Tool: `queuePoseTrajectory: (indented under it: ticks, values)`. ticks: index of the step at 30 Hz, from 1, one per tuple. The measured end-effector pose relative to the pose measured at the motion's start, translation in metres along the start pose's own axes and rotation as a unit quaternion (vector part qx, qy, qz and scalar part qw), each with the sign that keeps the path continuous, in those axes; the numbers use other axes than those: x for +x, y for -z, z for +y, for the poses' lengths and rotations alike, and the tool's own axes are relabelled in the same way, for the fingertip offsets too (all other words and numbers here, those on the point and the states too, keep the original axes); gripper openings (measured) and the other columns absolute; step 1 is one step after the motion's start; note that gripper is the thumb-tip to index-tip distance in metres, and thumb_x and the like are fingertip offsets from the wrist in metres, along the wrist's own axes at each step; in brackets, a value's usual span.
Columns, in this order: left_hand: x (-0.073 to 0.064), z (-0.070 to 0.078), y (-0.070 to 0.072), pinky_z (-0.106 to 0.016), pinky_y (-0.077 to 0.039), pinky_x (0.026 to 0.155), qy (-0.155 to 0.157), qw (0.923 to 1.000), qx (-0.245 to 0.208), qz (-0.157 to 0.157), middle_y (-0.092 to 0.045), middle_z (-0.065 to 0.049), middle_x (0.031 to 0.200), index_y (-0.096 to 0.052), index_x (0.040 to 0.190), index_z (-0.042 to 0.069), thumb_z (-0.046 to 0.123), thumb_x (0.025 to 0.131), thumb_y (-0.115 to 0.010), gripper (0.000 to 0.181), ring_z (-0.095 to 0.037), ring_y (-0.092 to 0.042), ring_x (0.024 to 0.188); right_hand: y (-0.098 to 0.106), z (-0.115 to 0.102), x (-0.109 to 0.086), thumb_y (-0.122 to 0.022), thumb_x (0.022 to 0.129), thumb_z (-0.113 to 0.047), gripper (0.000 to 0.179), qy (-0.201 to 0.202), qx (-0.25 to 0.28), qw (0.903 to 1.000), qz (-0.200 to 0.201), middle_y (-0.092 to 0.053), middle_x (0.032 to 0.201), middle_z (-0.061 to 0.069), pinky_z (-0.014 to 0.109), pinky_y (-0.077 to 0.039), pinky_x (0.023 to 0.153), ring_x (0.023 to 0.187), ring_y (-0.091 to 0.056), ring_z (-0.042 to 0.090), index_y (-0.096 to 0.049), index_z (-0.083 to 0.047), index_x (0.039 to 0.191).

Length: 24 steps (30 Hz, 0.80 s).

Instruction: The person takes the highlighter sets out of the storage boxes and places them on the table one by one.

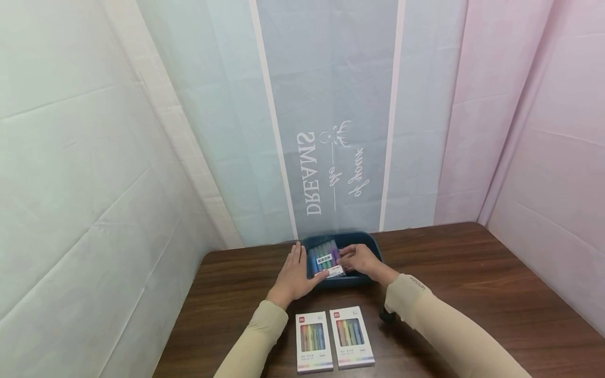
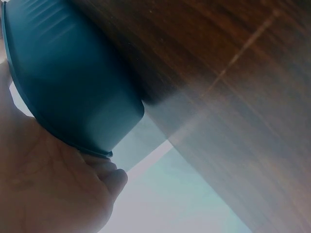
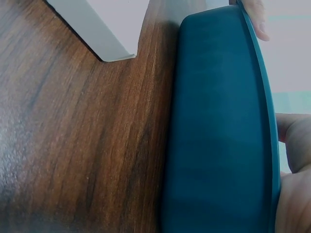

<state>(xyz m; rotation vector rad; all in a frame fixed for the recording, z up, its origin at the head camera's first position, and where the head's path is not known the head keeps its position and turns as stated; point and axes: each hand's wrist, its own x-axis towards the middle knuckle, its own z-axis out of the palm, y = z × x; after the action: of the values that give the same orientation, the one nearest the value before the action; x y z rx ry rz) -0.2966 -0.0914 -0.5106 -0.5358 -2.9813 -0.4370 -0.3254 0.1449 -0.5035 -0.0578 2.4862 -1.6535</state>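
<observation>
A dark teal bin (image 1: 375, 247) stands on the table against the back curtain. In it lies a clear pack of colored pens (image 1: 325, 257), blue through green to purple, with a white label. My left hand (image 1: 294, 275) rests on the bin's left side, fingers straight along the rim and thumb reaching to the pack's lower edge. Reaching in over the right side, my right hand (image 1: 360, 260) pinches the pack's right edge. The left wrist view shows the left hand (image 2: 58, 179) close against the rim; the right wrist view shows the bin's outer wall (image 3: 218, 126).
Two white boxes of colored pens, a left one (image 1: 314, 341) and a right one (image 1: 352, 337), lie side by side in front of the bin. The wooden table (image 1: 454, 273) ends at the back against a hanging curtain (image 1: 337, 79).
</observation>
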Motion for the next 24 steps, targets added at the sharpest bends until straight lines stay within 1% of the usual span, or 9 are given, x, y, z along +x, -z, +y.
queuePoseTrajectory:
  ticks: [4, 7, 11, 15, 20, 24]
  values:
    - [0.0006, -0.0009, -0.0012, -0.048, -0.020, 0.122, -0.003, 1.0000, -0.003, 0.003, -0.007, -0.018, 0.167, -0.016, 0.159, -0.002, 0.079, 0.089, -0.043, 0.110, -0.032, -0.009, 0.154, 0.0007, 0.0015, 0.0001, -0.076, 0.090, -0.016, 0.040, -0.008, -0.006, 0.9999, -0.003, -0.073, 0.101, 0.013, 0.041, -0.060, 0.079, 0.081, -0.072, 0.021, -0.064, 0.002, 0.124]
    - [0.0010, -0.0017, -0.0025, -0.047, -0.020, 0.122, -0.002, 1.0000, 0.000, 0.001, -0.006, -0.018, 0.167, -0.015, 0.159, -0.002, 0.079, 0.090, -0.043, 0.110, -0.032, -0.008, 0.154, 0.0014, 0.0017, 0.0004, -0.074, 0.092, -0.017, 0.042, -0.021, -0.007, 0.9997, -0.008, -0.073, 0.104, 0.013, 0.042, -0.060, 0.082, 0.084, -0.072, 0.021, -0.064, 0.001, 0.128]
    - [0.0011, -0.0018, -0.0028, -0.048, -0.019, 0.122, -0.002, 1.0000, -0.004, 0.001, -0.006, -0.018, 0.167, -0.015, 0.159, -0.002, 0.079, 0.090, -0.043, 0.110, -0.032, -0.007, 0.154, 0.0027, 0.0013, 0.0013, -0.072, 0.093, -0.018, 0.039, -0.040, -0.010, 0.9991, -0.012, -0.072, 0.105, 0.011, 0.042, -0.059, 0.085, 0.087, -0.071, 0.020, -0.066, -0.002, 0.128]
    - [0.0011, -0.0014, -0.0019, -0.047, -0.019, 0.122, -0.003, 1.0000, -0.008, 0.004, -0.006, -0.018, 0.167, -0.016, 0.159, -0.002, 0.081, 0.089, -0.042, 0.111, -0.032, -0.008, 0.154, 0.0044, 0.0014, 0.0015, -0.071, 0.094, -0.018, 0.037, -0.037, -0.009, 0.9991, -0.016, -0.071, 0.104, 0.010, 0.041, -0.059, 0.083, 0.087, -0.071, 0.020, -0.066, -0.002, 0.127]
    - [0.0020, -0.0023, -0.0032, -0.046, -0.019, 0.123, -0.001, 1.0000, -0.004, 0.001, -0.006, -0.018, 0.167, -0.014, 0.159, -0.001, 0.083, 0.088, -0.038, 0.113, -0.030, -0.007, 0.155, 0.0055, 0.0021, 0.0020, -0.070, 0.095, -0.017, 0.036, -0.034, 0.010, 0.9992, -0.015, -0.070, 0.105, 0.010, 0.037, -0.059, 0.079, 0.085, -0.070, 0.019, -0.065, -0.003, 0.127]
    - [0.0029, -0.0033, -0.0050, -0.044, -0.017, 0.123, 0.003, 1.0000, 0.002, -0.003, -0.004, -0.016, 0.168, -0.013, 0.159, 0.000, 0.086, 0.087, -0.034, 0.115, -0.029, -0.004, 0.155, 0.0075, 0.0017, 0.0016, -0.069, 0.096, -0.018, 0.036, -0.036, 0.015, 0.9990, -0.019, -0.070, 0.106, 0.011, 0.037, -0.059, 0.080, 0.086, -0.070, 0.020, -0.064, -0.004, 0.128]
